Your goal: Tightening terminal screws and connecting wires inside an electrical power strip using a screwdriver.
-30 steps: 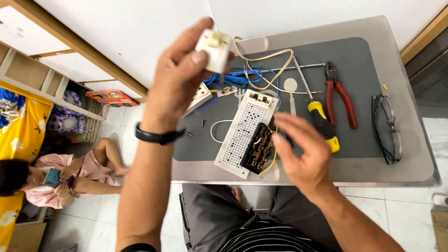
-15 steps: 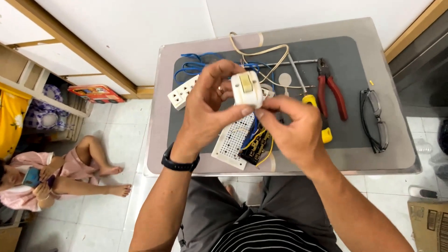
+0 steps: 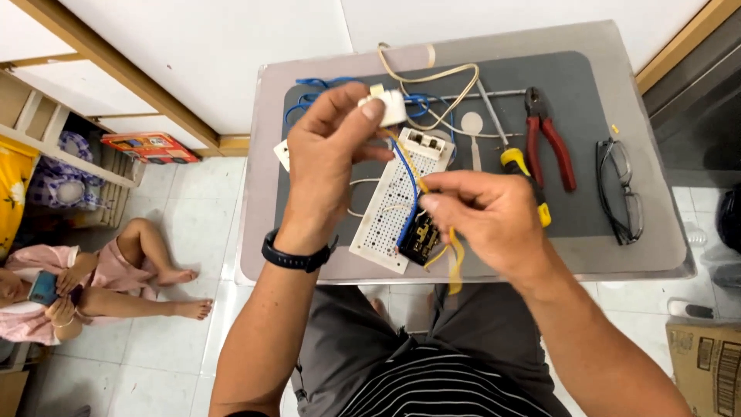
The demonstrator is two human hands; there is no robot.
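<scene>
L hand point(image 3: 328, 154) higher, R hand point(image 3: 490, 220) lower.

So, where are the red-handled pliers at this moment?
In the head view, the red-handled pliers lie on the grey mat, right side, between the yellow-handled screwdriver and the eyeglasses.

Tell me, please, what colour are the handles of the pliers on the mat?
Red, seen clearly in the head view: the pliers lie beside the glasses.

matt plastic perfboard point(image 3: 388, 214), metal pliers point(image 3: 546, 133)
</scene>
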